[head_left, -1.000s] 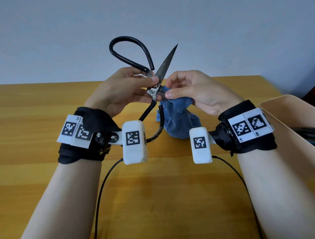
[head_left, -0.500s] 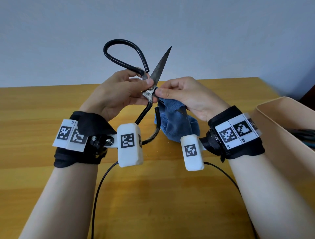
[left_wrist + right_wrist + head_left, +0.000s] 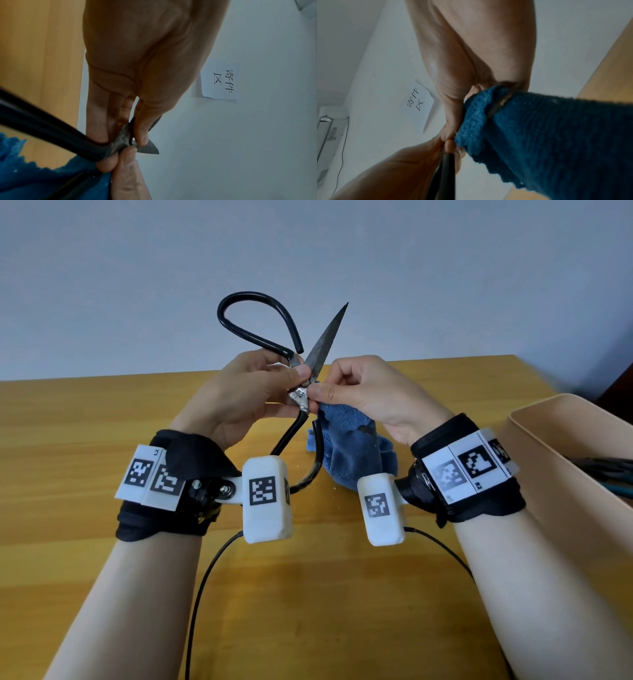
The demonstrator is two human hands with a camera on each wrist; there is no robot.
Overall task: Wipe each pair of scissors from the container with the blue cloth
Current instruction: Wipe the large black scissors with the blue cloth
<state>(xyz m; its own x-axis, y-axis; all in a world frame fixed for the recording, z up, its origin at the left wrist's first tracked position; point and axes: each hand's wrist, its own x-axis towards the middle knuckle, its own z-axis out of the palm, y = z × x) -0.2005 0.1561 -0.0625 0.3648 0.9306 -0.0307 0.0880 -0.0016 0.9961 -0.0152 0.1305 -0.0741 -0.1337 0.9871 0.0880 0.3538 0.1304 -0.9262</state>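
Note:
Black iron scissors [image 3: 320,347] with big loop handles are held up above the wooden table [image 3: 68,440], blades spread apart. My left hand [image 3: 246,392] pinches them at the pivot [image 3: 126,138]. One blade points up toward the wall; the other is wrapped in the blue cloth [image 3: 352,450]. My right hand [image 3: 370,395] pinches the blue cloth [image 3: 539,135] round that blade right beside the pivot, and the cloth hangs below it. A strip of the wrapped blade [image 3: 500,104] shows through a fold. One loop handle [image 3: 253,320] rises above my left hand; the other hangs down between the wrists.
A beige container [image 3: 565,474] stands at the right edge of the table with dark scissor handles [image 3: 609,470] showing inside. Cables run from both wrist cameras toward me. A paper sign [image 3: 221,81] hangs on the wall behind.
Both hands with the scissors and cloth have shifted slightly left and down in the view. My right hand's pinch on the cloth has slid to the pivot end of the blade.

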